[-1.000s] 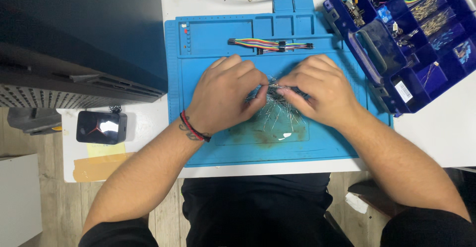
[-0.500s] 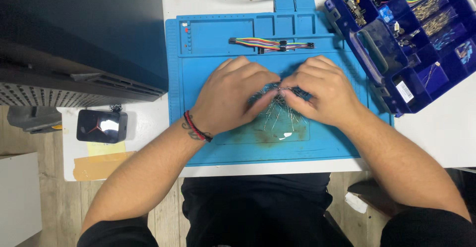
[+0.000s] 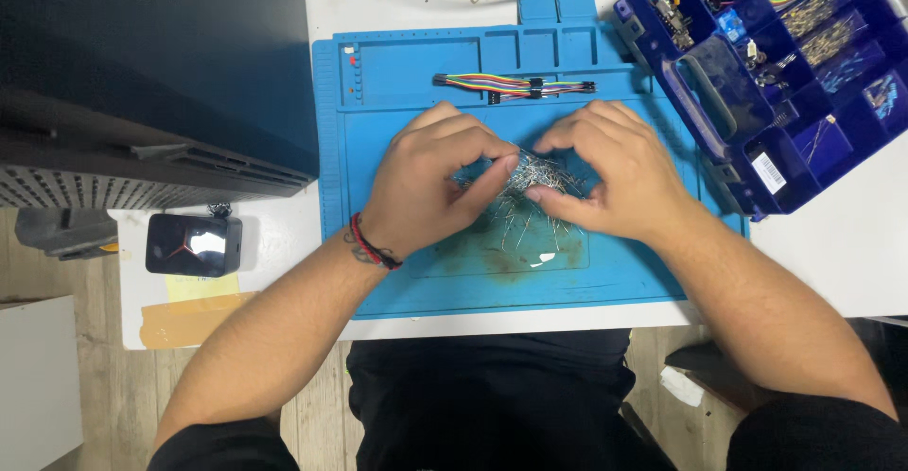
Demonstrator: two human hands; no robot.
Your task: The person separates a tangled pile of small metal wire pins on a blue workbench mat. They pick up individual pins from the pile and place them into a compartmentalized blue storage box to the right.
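Observation:
A loose pile of small thin-wire components (image 3: 532, 185) lies on the blue work mat (image 3: 407, 102) in front of me. My left hand (image 3: 430, 183) rests on the mat at the pile's left, its fingertips pinching into the wires. From the right, my right hand (image 3: 610, 173) curls its fingers onto the same pile. Both hands touch the components; how many each one grips is hidden by the fingers.
A bundle of coloured jumper wires (image 3: 511, 84) lies on the mat beyond my hands. A dark blue compartment box (image 3: 785, 74) of small parts stands at the right. A large black device (image 3: 142, 83) fills the left, with a small black gadget (image 3: 192, 244) on the white table below it.
My hands have drawn slightly apart, so the wire pile between them is more exposed. The fingers now pinch into the pile instead of covering it.

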